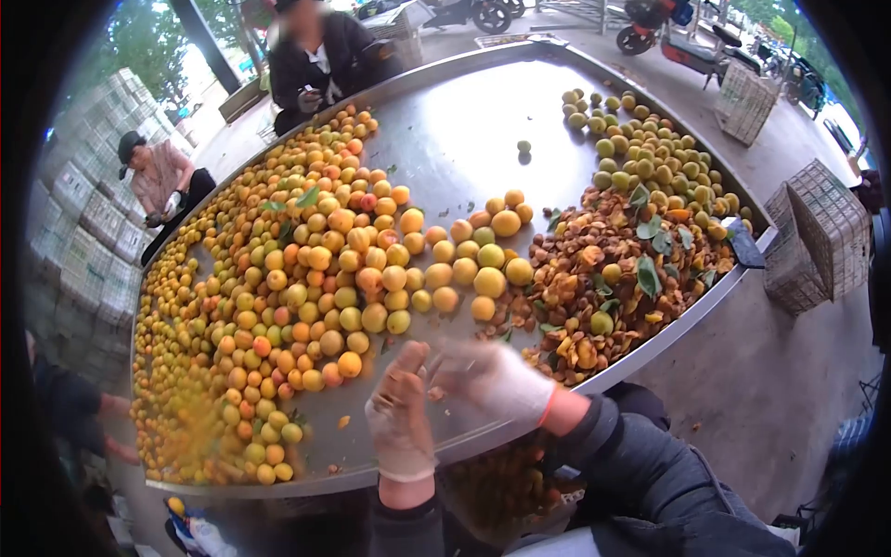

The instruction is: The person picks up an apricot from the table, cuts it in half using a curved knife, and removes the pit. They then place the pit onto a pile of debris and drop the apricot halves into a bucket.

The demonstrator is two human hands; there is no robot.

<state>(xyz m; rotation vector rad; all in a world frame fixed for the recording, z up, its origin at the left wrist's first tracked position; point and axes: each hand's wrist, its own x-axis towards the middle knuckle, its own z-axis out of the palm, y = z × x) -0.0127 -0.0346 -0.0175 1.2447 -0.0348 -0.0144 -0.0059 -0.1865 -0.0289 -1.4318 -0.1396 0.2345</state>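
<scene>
My left hand (401, 408), in a pale, stained glove, is raised over the near edge of the metal table (445, 107). Its fingers are curled together; whatever they hold, if anything, is hidden. Close beside it, my right hand (497, 376) is also gloved, and motion smears its fingers, so their grip cannot be made out. A small brownish piece (434, 394) shows between the two hands. Beyond them lie loose apricots (445, 299), joining a large pile of orange and yellow apricots (316, 260). Right of my right hand is a heap of split apricots and pits (594, 288) with leaves.
Greener apricots (645, 153) lie at the far right corner, and one green apricot (524, 147) sits alone mid-table. A dark object (742, 243) rests on the right rim. Crates (817, 232) stand to the right. One person (320, 60) is across the table, another (162, 181) at the left.
</scene>
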